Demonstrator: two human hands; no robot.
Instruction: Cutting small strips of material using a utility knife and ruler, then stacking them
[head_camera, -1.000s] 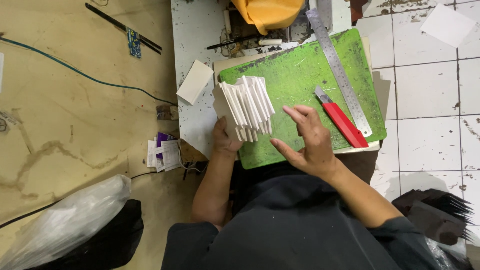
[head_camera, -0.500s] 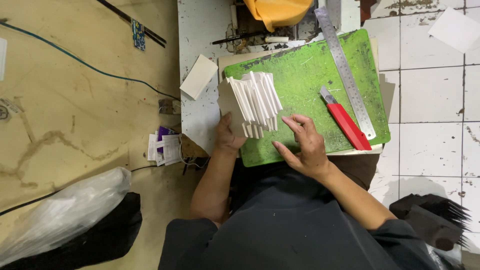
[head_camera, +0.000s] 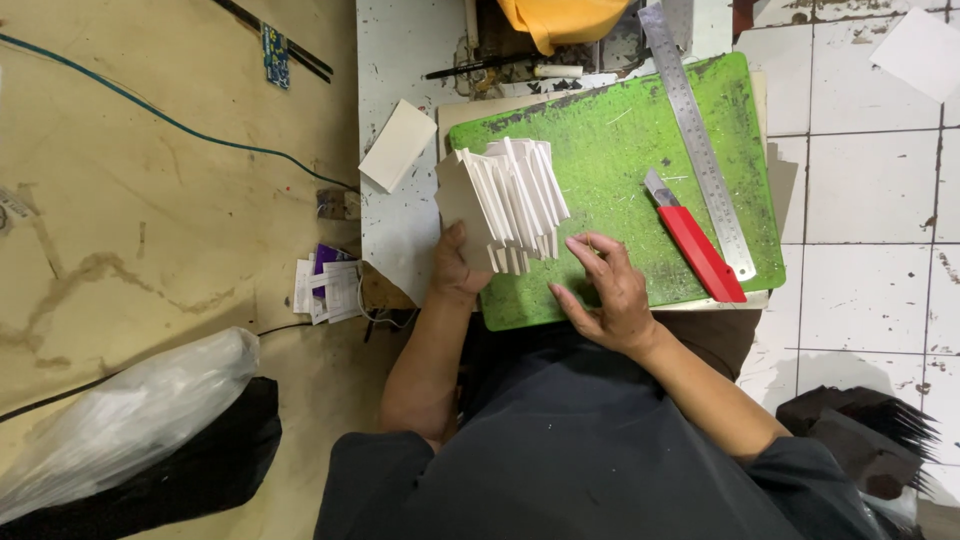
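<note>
A: Grip, left hand (head_camera: 455, 268): closed on the lower left edge of the fin block (head_camera: 505, 203), thumb on top, propping it tilted so the white ribs face up.

B: Right hand (head_camera: 605, 295)?

A: Fingers loosely curled, holding nothing I can make out, resting on the mat (head_camera: 620, 140) just right of the block, likely to steady it.

B: Block's place?

A: Frame centre, on the mat's left edge.

B: Beyond?

A: Red knife (head_camera: 695, 243) and steel ruler (head_camera: 695, 140), parked right, within reach. White card (head_camera: 397, 145), upper left.
</note>
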